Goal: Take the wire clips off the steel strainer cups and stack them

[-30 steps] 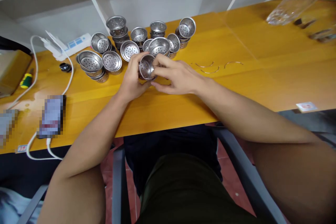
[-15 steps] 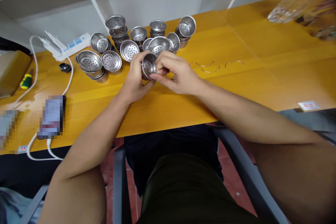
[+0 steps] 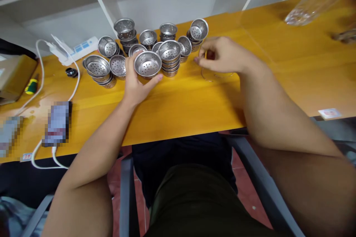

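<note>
On the table (image 3: pixel 180 103), the left hand (image 3: pixel 136 85) has its grip closed round a thin, stiff, likely light and slippery metal strainer cup (image 3: pixel 147 64), best held by its rim, while the right hand (image 3: pixel 222 55) pinches at wire clips (image 3: pixel 214 76), its grip narrow.

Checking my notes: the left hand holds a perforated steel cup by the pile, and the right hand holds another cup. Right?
Not quite. In the head view the left hand holds a steel cup, but the right hand holds no cup; it is at the thin wire pieces on the table.

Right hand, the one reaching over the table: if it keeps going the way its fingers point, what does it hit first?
Probably the strainer cup beside the stack, just left of the right hand; depth is unclear.
</note>
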Demonstrator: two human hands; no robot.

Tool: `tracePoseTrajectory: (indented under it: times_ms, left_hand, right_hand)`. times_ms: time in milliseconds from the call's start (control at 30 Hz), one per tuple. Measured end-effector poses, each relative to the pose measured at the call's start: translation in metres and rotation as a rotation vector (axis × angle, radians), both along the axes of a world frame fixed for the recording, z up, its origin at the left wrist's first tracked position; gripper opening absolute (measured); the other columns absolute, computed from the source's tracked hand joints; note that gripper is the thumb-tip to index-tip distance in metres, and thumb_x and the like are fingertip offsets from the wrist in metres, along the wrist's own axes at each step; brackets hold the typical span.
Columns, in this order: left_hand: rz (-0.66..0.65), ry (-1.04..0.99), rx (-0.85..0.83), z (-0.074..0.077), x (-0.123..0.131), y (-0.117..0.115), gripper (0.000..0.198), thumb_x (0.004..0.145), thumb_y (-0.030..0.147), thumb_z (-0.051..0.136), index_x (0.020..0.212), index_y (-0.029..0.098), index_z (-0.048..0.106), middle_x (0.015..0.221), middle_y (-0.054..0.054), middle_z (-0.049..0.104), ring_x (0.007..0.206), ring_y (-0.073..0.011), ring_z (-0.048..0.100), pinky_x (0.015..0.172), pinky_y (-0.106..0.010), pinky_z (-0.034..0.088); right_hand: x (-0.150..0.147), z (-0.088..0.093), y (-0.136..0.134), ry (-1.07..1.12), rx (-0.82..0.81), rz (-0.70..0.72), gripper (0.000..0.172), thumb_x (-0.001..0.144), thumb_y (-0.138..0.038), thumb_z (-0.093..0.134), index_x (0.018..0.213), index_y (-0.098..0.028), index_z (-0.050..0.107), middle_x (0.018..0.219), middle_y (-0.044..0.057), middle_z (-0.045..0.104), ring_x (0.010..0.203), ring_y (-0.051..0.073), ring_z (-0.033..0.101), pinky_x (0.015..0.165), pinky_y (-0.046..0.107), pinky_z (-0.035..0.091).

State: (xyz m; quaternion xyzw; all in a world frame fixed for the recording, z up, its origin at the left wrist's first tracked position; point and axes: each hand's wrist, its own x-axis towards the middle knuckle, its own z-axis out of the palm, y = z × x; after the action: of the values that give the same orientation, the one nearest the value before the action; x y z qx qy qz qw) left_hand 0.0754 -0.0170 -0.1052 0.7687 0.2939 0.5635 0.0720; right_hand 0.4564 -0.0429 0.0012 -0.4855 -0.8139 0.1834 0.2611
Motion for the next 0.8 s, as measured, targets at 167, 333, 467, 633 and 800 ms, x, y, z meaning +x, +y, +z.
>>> tracePoseTrajectory:
  times_ms: [167, 333, 467, 633, 800]
  left_hand:
    - [-0.057, -0.152, -0.065, -0.010, -0.004, 0.016, 0.108, 0.091, 0.098, 0.094, 0.170, 0.045, 0.043, 0.167, -0.008, 0.061, 0.155, -0.0346, 0.071, 0.135, -0.063, 0.064]
    - [-0.062, -0.174, -0.158, -0.010, -0.009, 0.017, 0.108, 0.091, 0.097, 0.093, 0.173, 0.048, 0.044, 0.174, -0.011, 0.064, 0.167, -0.0410, 0.067, 0.141, -0.066, 0.061]
    - [-0.054, -0.147, -0.205, -0.006, -0.008, 0.014, 0.111, 0.093, 0.100, 0.086, 0.179, 0.048, 0.038, 0.177, -0.013, 0.062, 0.174, -0.0440, 0.061, 0.145, -0.070, 0.057]
    - [-0.025, -0.171, -0.132, -0.004, -0.007, 0.014, 0.108, 0.091, 0.104, 0.084, 0.174, 0.052, 0.039, 0.174, -0.011, 0.063, 0.164, -0.0417, 0.069, 0.134, -0.070, 0.066]
    - [-0.006, -0.089, -0.166, -0.003, -0.012, 0.014, 0.108, 0.098, 0.102, 0.082, 0.180, 0.050, 0.034, 0.183, -0.009, 0.060, 0.176, -0.0406, 0.060, 0.141, -0.068, 0.062]
  right_hand:
    - [0.030, -0.010, 0.022, -0.382, -0.180, -0.125, 0.034, 0.105, -0.056, 0.093, 0.103, -0.023, 0.083, 0.102, 0.014, 0.084, 0.106, 0.044, 0.083, 0.112, 0.066, 0.070]
    - [0.007, -0.024, 0.018, -0.186, -0.031, -0.100, 0.058, 0.108, -0.066, 0.093, 0.148, -0.025, 0.080, 0.145, 0.019, 0.086, 0.132, 0.050, 0.083, 0.127, 0.069, 0.067]
    - [-0.023, -0.058, 0.023, 0.065, 0.211, -0.043, 0.078, 0.098, -0.087, 0.097, 0.148, -0.030, 0.078, 0.149, 0.019, 0.082, 0.134, 0.052, 0.079, 0.124, 0.074, 0.067]
    - [-0.024, -0.069, 0.029, -0.134, 0.115, -0.199, 0.045, 0.096, -0.055, 0.104, 0.115, -0.021, 0.081, 0.111, 0.021, 0.083, 0.110, 0.053, 0.084, 0.106, 0.081, 0.072]
    - [-0.020, -0.049, 0.022, -0.081, 0.040, -0.130, 0.039, 0.103, -0.053, 0.096, 0.122, -0.021, 0.084, 0.112, 0.021, 0.086, 0.116, 0.053, 0.084, 0.115, 0.083, 0.068]
